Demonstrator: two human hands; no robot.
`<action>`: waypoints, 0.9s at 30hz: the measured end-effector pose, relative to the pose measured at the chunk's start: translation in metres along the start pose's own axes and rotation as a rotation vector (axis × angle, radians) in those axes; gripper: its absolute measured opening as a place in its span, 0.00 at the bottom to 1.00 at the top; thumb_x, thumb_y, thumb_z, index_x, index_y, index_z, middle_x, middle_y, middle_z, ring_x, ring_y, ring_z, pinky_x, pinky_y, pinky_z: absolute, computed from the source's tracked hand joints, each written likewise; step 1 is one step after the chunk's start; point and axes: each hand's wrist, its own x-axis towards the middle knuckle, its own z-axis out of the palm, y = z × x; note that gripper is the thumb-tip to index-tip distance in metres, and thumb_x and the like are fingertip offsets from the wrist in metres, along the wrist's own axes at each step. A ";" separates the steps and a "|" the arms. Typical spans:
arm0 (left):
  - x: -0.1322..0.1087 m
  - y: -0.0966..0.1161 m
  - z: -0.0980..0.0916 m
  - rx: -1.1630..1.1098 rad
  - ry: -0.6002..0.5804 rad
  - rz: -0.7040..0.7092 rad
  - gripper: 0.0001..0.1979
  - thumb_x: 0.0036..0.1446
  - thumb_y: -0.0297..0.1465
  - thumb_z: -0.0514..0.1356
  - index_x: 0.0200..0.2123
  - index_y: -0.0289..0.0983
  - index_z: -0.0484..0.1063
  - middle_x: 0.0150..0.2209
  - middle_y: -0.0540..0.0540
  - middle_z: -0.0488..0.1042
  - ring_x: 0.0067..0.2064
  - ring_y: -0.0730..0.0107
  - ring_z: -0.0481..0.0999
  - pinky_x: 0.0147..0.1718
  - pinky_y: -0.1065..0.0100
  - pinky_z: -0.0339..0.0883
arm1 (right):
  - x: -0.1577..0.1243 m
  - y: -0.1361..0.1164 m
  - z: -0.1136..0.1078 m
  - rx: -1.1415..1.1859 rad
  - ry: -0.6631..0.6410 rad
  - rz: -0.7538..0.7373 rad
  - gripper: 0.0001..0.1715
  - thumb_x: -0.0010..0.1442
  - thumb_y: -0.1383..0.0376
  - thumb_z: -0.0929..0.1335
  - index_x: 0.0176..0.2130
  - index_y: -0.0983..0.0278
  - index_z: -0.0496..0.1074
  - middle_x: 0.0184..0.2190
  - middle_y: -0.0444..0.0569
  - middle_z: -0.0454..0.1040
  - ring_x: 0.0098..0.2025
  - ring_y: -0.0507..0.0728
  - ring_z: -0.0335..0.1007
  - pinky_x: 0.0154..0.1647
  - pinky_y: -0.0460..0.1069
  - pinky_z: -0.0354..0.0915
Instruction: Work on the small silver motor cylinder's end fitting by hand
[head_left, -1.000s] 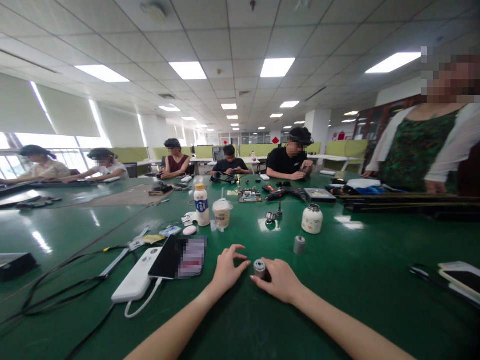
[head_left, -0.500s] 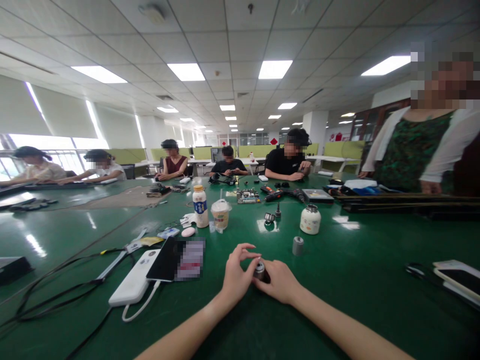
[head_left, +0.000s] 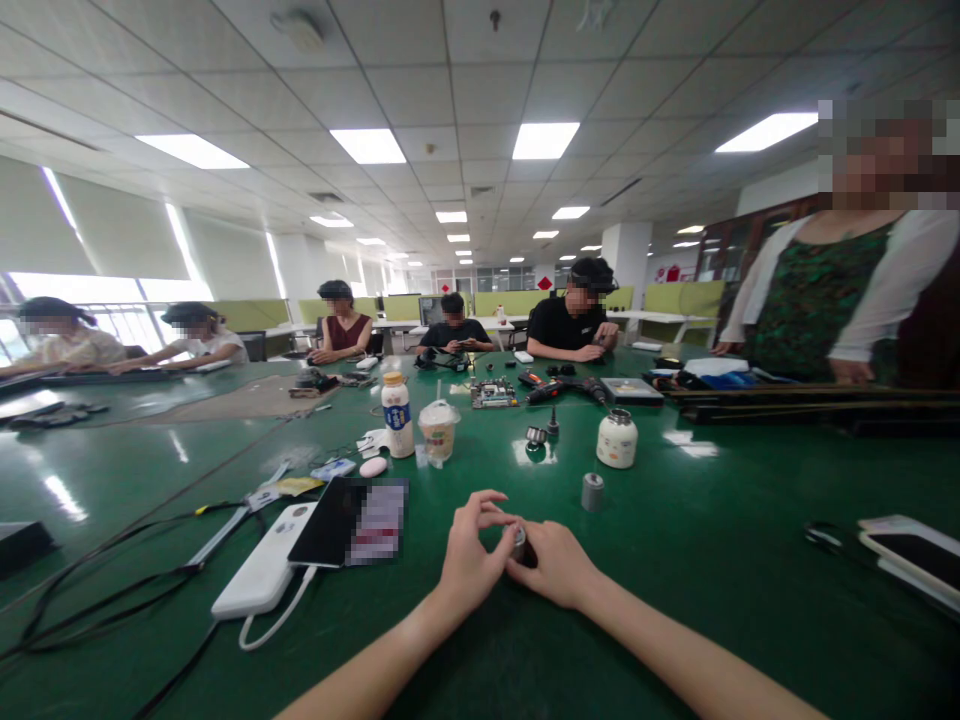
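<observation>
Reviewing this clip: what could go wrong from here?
The metal cylinder sits between the left hand and the right hand, largely hidden by fingers, so a slip might go unnoticed in this view. The similar second cylinder stands beyond the right hand and could be knocked over. Farther off, the drink cup might spill if bumped.

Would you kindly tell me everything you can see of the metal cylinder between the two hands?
The small cylinder is silvery grey, looks metallic and appears to stand upright on the green table. The right hand curls around its right side; the left hand has its thumb and fingertips at its left side and top, apparently touching. Much of it is hidden, and finer detail is unclear.
</observation>
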 end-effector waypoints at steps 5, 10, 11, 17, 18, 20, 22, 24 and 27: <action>-0.003 0.000 0.000 0.001 -0.040 0.026 0.15 0.55 0.25 0.60 0.46 0.41 0.69 0.44 0.45 0.79 0.48 0.58 0.76 0.49 0.56 0.65 | 0.000 0.002 0.002 -0.014 -0.001 0.008 0.09 0.58 0.60 0.67 0.35 0.64 0.71 0.31 0.48 0.79 0.33 0.58 0.74 0.34 0.48 0.58; -0.006 0.000 -0.001 0.016 -0.031 0.040 0.18 0.56 0.24 0.58 0.49 0.42 0.66 0.44 0.46 0.79 0.50 0.57 0.74 0.52 0.54 0.60 | 0.000 0.003 0.003 -0.014 0.001 0.003 0.08 0.59 0.60 0.67 0.36 0.63 0.70 0.32 0.47 0.79 0.33 0.57 0.74 0.34 0.48 0.57; -0.006 0.001 -0.001 0.021 -0.026 0.037 0.18 0.56 0.24 0.59 0.49 0.41 0.65 0.43 0.46 0.79 0.49 0.57 0.74 0.51 0.53 0.60 | 0.000 0.003 0.003 -0.013 0.001 0.002 0.08 0.59 0.60 0.67 0.36 0.63 0.70 0.33 0.47 0.79 0.33 0.57 0.74 0.34 0.47 0.57; -0.005 0.003 0.000 0.022 -0.020 -0.001 0.14 0.54 0.26 0.61 0.44 0.41 0.69 0.42 0.46 0.79 0.50 0.54 0.74 0.52 0.50 0.59 | 0.000 0.004 0.003 -0.016 0.005 -0.001 0.12 0.58 0.60 0.68 0.41 0.63 0.71 0.34 0.48 0.79 0.35 0.58 0.75 0.35 0.48 0.59; -0.004 0.003 0.000 0.013 -0.022 -0.010 0.13 0.54 0.26 0.61 0.44 0.41 0.69 0.43 0.45 0.79 0.49 0.54 0.74 0.52 0.50 0.60 | 0.000 0.004 0.004 -0.019 0.006 0.000 0.12 0.58 0.60 0.68 0.40 0.64 0.72 0.33 0.48 0.79 0.34 0.58 0.75 0.35 0.48 0.59; -0.003 0.004 0.001 -0.012 -0.030 -0.025 0.14 0.54 0.27 0.62 0.45 0.41 0.69 0.42 0.45 0.80 0.49 0.55 0.75 0.51 0.51 0.63 | 0.000 0.004 0.004 -0.027 0.009 0.005 0.10 0.58 0.60 0.68 0.38 0.64 0.72 0.32 0.48 0.79 0.33 0.58 0.74 0.35 0.48 0.59; -0.002 0.004 0.002 -0.042 -0.045 -0.031 0.14 0.55 0.27 0.62 0.46 0.41 0.70 0.41 0.44 0.80 0.48 0.56 0.76 0.50 0.53 0.66 | 0.000 0.004 0.005 -0.034 0.011 0.011 0.09 0.58 0.60 0.68 0.35 0.65 0.73 0.31 0.49 0.79 0.32 0.58 0.74 0.34 0.48 0.59; -0.001 0.005 0.002 -0.065 -0.058 -0.030 0.11 0.56 0.28 0.62 0.43 0.40 0.73 0.45 0.43 0.79 0.47 0.58 0.77 0.49 0.56 0.68 | 0.000 0.004 0.005 -0.038 0.012 0.012 0.09 0.59 0.60 0.68 0.33 0.64 0.73 0.30 0.49 0.78 0.32 0.58 0.74 0.34 0.48 0.59; 0.001 0.004 0.001 -0.076 -0.059 -0.029 0.07 0.57 0.29 0.62 0.40 0.41 0.76 0.49 0.43 0.77 0.46 0.61 0.77 0.48 0.59 0.70 | 0.000 0.003 0.004 -0.041 0.012 0.009 0.10 0.59 0.59 0.67 0.33 0.64 0.72 0.30 0.48 0.78 0.32 0.58 0.74 0.34 0.48 0.59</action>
